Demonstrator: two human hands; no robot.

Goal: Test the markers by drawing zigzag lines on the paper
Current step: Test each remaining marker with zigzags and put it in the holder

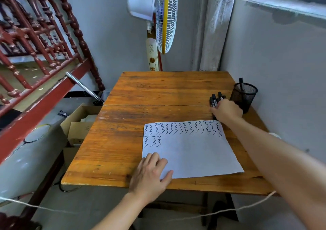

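Observation:
A white sheet of paper (190,152) lies on the wooden table (141,102), with a row of dark zigzag lines along its far edge and three more below at the left. My left hand (150,173) rests flat on the paper's near left corner, fingers spread. My right hand (226,110) reaches past the far right corner of the paper and lies over a bunch of black markers (215,99) on the table. Its fingers curl around their lower ends, though a firm grip cannot be told.
A black mesh pen cup (244,95) holding one marker stands at the table's right edge, just beyond my right hand. A standing fan (165,17) is behind the table. A red wooden bed frame (35,44) and cardboard boxes (79,123) are to the left.

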